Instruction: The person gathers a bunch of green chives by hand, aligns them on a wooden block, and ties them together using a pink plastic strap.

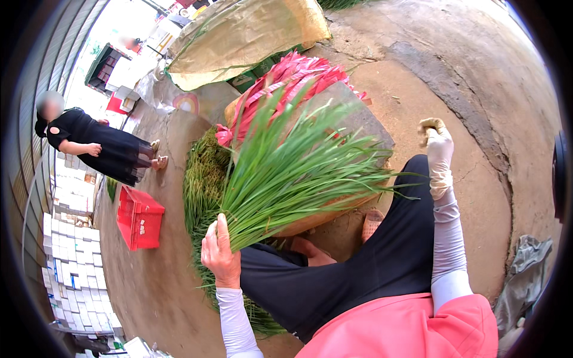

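My bare left hand (221,253) grips a bunch of long flat green leaves, which look like garlic chives (298,179), near its base. The thumb lies along the front of the stems. Leaf tips fan out up and to the right, over a low block with a grey top (352,113). Pink-red strips (286,80) lie on the block's far side, partly behind the leaves. Away to the right, my right hand (437,143) is raised in a pale glove, apart from the bunch. Its fingers are curled in; anything inside them is hidden.
More green leaves (206,185) are heaped left of the block. A red plastic crate (140,218) and a standing person in black (98,143) are farther left. A tan sheet (250,42) lies beyond the block. Grey plastic (525,280) lies at the right.
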`<act>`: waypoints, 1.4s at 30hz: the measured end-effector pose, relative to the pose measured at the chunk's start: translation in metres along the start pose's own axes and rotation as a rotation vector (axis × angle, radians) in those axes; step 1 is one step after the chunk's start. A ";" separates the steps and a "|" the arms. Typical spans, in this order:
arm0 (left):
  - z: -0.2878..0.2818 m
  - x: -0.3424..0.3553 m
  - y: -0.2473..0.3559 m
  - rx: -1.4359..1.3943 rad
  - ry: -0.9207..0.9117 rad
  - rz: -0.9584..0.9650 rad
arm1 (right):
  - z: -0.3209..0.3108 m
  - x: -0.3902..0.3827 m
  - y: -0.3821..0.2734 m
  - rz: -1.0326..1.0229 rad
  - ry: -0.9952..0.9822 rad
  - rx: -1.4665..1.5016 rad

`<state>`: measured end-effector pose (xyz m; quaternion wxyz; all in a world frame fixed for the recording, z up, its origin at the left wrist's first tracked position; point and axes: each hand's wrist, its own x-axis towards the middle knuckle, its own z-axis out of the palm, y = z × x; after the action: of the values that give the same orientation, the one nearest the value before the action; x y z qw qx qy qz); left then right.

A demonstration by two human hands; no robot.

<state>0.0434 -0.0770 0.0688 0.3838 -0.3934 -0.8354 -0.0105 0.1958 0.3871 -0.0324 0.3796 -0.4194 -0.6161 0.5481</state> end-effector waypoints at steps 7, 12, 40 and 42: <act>0.006 0.004 0.010 0.029 -0.059 0.031 | 0.018 -0.041 -0.067 -0.224 -0.131 0.281; 0.012 0.012 0.022 0.029 -0.029 0.015 | 0.068 -0.134 -0.111 -0.846 -0.359 -0.180; 0.013 0.021 0.036 0.114 -0.032 0.059 | 0.153 -0.164 -0.124 -0.864 -0.431 -0.280; 0.017 0.014 0.034 0.089 -0.037 0.006 | 0.127 -0.148 -0.127 -0.754 -0.381 -0.208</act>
<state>0.0496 -0.0385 0.0559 0.3857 -0.3784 -0.8407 0.0353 0.1182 0.1971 0.0781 0.3884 -0.0922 -0.8373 0.3737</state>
